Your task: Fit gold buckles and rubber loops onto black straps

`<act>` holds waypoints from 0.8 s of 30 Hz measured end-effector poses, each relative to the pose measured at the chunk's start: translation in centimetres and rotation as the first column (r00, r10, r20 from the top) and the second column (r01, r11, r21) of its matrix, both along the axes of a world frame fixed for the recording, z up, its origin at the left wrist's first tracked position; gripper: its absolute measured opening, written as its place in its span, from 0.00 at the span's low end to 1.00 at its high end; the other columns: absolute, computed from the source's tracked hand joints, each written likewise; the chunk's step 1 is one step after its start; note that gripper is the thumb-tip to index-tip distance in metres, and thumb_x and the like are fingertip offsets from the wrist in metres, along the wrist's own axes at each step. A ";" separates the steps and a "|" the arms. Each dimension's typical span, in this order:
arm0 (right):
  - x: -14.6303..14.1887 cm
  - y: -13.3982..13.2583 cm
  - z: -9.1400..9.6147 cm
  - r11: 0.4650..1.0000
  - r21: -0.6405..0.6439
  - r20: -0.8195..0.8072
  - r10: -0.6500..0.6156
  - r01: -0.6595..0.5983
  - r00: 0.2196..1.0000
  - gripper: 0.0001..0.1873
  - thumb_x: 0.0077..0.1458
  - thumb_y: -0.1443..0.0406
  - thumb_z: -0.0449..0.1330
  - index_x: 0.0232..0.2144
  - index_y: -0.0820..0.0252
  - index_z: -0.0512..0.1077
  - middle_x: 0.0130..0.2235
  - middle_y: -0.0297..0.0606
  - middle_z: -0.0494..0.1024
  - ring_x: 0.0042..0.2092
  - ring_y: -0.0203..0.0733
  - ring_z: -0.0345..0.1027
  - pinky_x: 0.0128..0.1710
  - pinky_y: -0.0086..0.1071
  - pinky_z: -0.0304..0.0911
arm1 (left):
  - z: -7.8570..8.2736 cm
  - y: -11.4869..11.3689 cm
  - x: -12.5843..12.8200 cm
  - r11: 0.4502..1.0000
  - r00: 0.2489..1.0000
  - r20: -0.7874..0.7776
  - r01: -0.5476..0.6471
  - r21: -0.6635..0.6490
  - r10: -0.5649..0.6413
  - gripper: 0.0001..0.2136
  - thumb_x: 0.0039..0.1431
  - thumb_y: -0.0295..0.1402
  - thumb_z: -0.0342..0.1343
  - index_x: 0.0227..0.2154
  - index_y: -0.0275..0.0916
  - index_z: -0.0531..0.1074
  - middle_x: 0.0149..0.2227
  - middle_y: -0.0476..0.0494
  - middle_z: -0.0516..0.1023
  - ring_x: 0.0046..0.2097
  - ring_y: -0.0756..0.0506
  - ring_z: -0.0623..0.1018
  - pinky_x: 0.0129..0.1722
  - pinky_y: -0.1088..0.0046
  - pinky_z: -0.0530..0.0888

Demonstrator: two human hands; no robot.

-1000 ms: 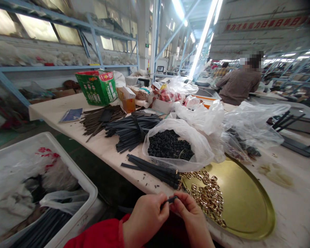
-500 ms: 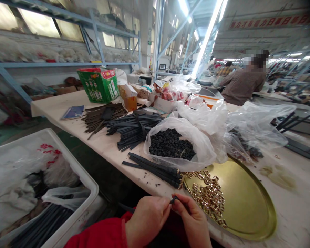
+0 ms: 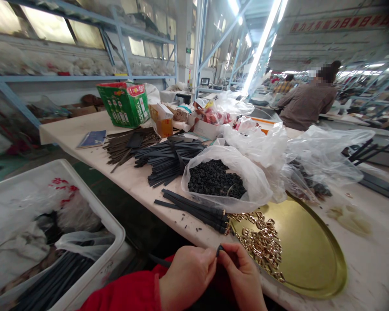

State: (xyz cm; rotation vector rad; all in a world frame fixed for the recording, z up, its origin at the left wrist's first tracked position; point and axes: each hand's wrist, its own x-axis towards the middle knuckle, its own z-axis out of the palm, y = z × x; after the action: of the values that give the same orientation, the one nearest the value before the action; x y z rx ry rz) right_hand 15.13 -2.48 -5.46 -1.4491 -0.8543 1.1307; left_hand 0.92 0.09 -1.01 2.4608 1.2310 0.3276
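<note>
My left hand (image 3: 186, 276) and my right hand (image 3: 243, 274) meet low in the picture, both pinched on the end of a thin black strap (image 3: 219, 249) that runs down between them. Just beyond the fingers lies a round brass tray (image 3: 311, 250) with a heap of small gold buckles (image 3: 262, 246) on its left side. Several finished black straps (image 3: 194, 209) with gold ends lie beside the tray. A clear bag of small black loops (image 3: 215, 179) stands open behind them.
Piles of loose black straps (image 3: 168, 157) and brown ones (image 3: 123, 144) cover the table middle. A green carton (image 3: 125, 103) and boxes stand behind. A white bin (image 3: 52, 233) holding straps and bags sits at my left. A person (image 3: 306, 106) works at the far right.
The strap end has been drawn in between my fingertips and shows shorter. My hands stay together in the same place; the view has tilted slightly.
</note>
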 end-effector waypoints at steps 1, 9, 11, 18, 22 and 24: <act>0.1 0.0 -0.1 1.000 0.001 0.000 0.011 -0.011 1.000 0.15 0.39 0.55 0.65 0.27 0.59 0.72 0.27 0.35 0.74 0.31 0.42 0.67 0.32 0.33 0.64 | 0.0 0.0 0.0 1.000 1.000 -0.009 0.000 -0.003 0.000 0.11 0.60 0.29 0.43 0.27 0.38 0.69 0.25 0.47 0.75 0.25 0.49 0.73 0.23 0.74 0.56; -0.1 -1.1 -1.7 0.992 -0.106 -0.402 0.024 -0.073 0.915 0.17 0.41 0.56 0.66 0.32 0.58 0.69 0.29 0.35 0.77 0.32 0.42 0.70 0.35 0.36 0.64 | 0.7 0.2 -0.1 0.999 0.997 -0.077 0.008 -0.037 -0.011 0.10 0.60 0.29 0.44 0.27 0.37 0.69 0.24 0.46 0.75 0.25 0.49 0.73 0.23 0.76 0.58; -0.1 -1.3 -1.9 0.991 -0.119 -0.465 0.003 -0.065 0.885 0.16 0.40 0.56 0.66 0.29 0.58 0.68 0.26 0.33 0.76 0.30 0.41 0.69 0.33 0.35 0.64 | 0.6 0.2 0.0 0.999 0.997 -0.076 0.026 -0.030 -0.028 0.10 0.60 0.30 0.44 0.27 0.36 0.69 0.24 0.46 0.74 0.25 0.49 0.72 0.23 0.76 0.58; 0.7 -1.2 -2.3 0.985 -0.118 -0.435 0.062 -0.125 0.898 0.16 0.36 0.60 0.69 0.25 0.59 0.67 0.21 0.28 0.71 0.24 0.35 0.63 0.26 0.28 0.59 | -0.4 -0.3 -0.1 0.996 0.989 -0.116 0.090 -0.015 -0.091 0.10 0.60 0.30 0.44 0.27 0.38 0.68 0.23 0.47 0.73 0.24 0.48 0.71 0.22 0.74 0.56; 0.3 -1.3 -2.2 0.996 -0.074 -0.248 0.039 -0.059 0.968 0.15 0.36 0.59 0.69 0.24 0.59 0.68 0.23 0.29 0.71 0.27 0.37 0.63 0.28 0.29 0.59 | -0.6 -0.1 -0.4 0.994 0.993 -0.103 0.055 -0.097 -0.065 0.10 0.60 0.30 0.45 0.26 0.38 0.68 0.23 0.48 0.73 0.25 0.49 0.71 0.23 0.74 0.55; 0.2 -1.3 -2.0 0.994 -0.088 -0.249 0.034 -0.058 0.968 0.16 0.37 0.59 0.68 0.26 0.59 0.69 0.23 0.30 0.72 0.27 0.37 0.63 0.29 0.30 0.60 | -0.4 0.1 -0.6 0.986 0.998 -0.048 0.028 -0.164 -0.036 0.11 0.60 0.31 0.45 0.25 0.38 0.68 0.24 0.49 0.73 0.25 0.50 0.70 0.23 0.75 0.55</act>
State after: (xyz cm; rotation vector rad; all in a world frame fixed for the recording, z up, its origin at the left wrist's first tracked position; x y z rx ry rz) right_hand 15.31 -3.77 -7.49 -1.3356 -0.6696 1.3708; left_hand 0.35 0.15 -1.42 2.3586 1.1870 0.1492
